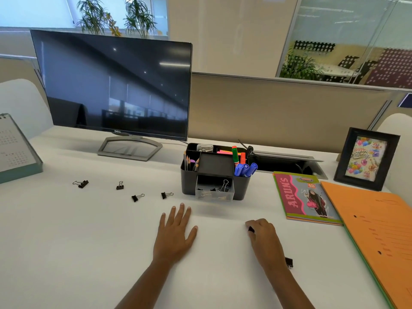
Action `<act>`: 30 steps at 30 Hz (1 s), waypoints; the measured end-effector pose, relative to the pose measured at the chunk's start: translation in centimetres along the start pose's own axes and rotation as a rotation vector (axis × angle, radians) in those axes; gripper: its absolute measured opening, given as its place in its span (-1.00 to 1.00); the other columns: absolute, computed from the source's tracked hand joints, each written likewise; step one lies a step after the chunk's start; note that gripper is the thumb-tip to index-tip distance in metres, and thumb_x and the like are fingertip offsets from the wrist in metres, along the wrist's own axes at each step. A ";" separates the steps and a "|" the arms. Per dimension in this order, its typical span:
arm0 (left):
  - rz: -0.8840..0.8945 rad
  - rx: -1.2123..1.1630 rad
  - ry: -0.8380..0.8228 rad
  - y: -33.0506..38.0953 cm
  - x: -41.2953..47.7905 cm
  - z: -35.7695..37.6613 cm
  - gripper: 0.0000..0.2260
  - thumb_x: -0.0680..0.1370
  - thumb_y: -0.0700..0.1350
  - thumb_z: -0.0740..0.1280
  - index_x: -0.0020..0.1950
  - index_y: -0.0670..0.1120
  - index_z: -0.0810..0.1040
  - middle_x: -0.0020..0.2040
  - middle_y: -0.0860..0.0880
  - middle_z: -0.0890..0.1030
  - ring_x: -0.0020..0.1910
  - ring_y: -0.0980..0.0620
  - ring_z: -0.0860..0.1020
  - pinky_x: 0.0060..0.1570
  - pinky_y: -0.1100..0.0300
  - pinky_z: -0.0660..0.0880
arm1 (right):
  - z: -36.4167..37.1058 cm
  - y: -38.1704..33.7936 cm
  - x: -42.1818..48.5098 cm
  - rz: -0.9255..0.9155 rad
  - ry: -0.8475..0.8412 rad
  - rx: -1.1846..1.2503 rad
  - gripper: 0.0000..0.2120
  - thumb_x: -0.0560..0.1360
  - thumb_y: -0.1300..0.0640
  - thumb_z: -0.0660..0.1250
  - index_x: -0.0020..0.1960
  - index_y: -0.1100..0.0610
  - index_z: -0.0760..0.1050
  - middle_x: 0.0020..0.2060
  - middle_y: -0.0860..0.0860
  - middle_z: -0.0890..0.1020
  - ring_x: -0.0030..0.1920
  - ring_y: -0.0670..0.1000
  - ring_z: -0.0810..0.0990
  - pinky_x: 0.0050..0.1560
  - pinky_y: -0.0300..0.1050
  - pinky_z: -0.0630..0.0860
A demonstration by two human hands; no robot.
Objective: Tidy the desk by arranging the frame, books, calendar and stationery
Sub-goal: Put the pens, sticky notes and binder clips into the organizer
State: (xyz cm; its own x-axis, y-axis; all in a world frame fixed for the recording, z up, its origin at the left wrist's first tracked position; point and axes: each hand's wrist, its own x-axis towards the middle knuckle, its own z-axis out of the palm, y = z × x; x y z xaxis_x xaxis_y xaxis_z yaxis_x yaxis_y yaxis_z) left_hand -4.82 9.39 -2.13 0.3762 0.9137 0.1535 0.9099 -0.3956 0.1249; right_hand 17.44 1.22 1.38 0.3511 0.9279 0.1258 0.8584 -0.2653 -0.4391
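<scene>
A black desk organiser point(240, 186) stands mid-desk with pencils, markers point(245, 169) and a clear drawer point(215, 192) pulled out, holding clips. Several black binder clips lie loose to its left, the nearest one point(166, 195) beside the organiser. My left hand point(176, 230) rests flat and spread on the desk in front of it. My right hand point(264, 238) is curled over a small black binder clip point(251, 229). Another clip point(289, 262) lies by my right wrist. A notebook point(305, 197), an orange folder point(376, 230), a black picture frame point(366, 158) and a desk calendar point(15, 148) sit around.
A dark monitor point(116, 85) on its stand fills the back left. A beige partition point(278, 112) runs along the back, with an open cable slot point(287, 162) behind the organiser. The white desk point(78, 241) stretches left of my hands.
</scene>
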 end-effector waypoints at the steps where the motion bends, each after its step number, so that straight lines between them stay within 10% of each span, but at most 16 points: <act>1: -0.001 0.003 -0.007 0.1 0.0 -0.1 -0.52 0.47 0.15 0.07 0.27 -0.03 0.49 0.26 -0.03 0.55 0.19 -0.06 0.56 0.31 0.12 -0.04 | 0.0 -0.2 -0.1 -0.013 -0.005 -0.003 -0.77 0.50 0.30 0.22 0.12 0.19 0.53 0.04 0.14 0.53 0.06 0.14 0.46 -0.04 -0.05 0.43; 7: 0.000 0.008 -0.043 0.0 0.0 -0.3 -0.51 0.46 0.15 0.07 0.28 -0.01 0.49 0.26 -0.02 0.55 0.20 -0.05 0.55 0.32 0.14 -0.08 | -2.3 -4.7 0.7 -0.296 0.238 0.215 -0.86 0.44 0.30 0.33 -0.02 0.20 0.57 -0.10 0.09 0.60 -0.06 -0.01 0.50 0.00 -0.40 0.28; 14: 0.002 -0.006 -0.091 0.3 -0.1 -0.7 -0.51 0.46 0.16 0.07 0.28 0.00 0.50 0.26 -0.01 0.55 0.20 -0.04 0.55 0.32 0.14 -0.08 | -4.4 -10.0 5.8 -0.559 0.340 0.083 -0.83 0.38 0.32 0.32 -0.04 0.22 0.60 -0.13 0.12 0.64 -0.11 0.12 0.61 -0.11 -0.20 0.51; 30: 0.000 -0.021 -0.123 -0.1 0.1 -0.8 -0.51 0.54 0.14 -0.03 0.25 -0.04 0.53 0.24 -0.04 0.57 0.18 -0.08 0.56 0.29 0.09 0.02 | -3.2 -2.7 1.4 -0.310 0.347 0.213 -0.83 0.44 0.37 0.25 -0.10 0.20 0.59 -0.17 0.07 0.62 -0.13 0.07 0.57 -0.02 -0.42 0.31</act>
State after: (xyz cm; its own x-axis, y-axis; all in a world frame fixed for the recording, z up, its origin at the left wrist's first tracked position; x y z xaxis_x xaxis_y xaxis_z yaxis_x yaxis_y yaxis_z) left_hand -5.05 9.45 -1.35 0.3959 0.9177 0.0324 0.9066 -0.3962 0.1453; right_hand 16.82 2.44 5.65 0.2268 0.8033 0.5507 0.8592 0.1012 -0.5016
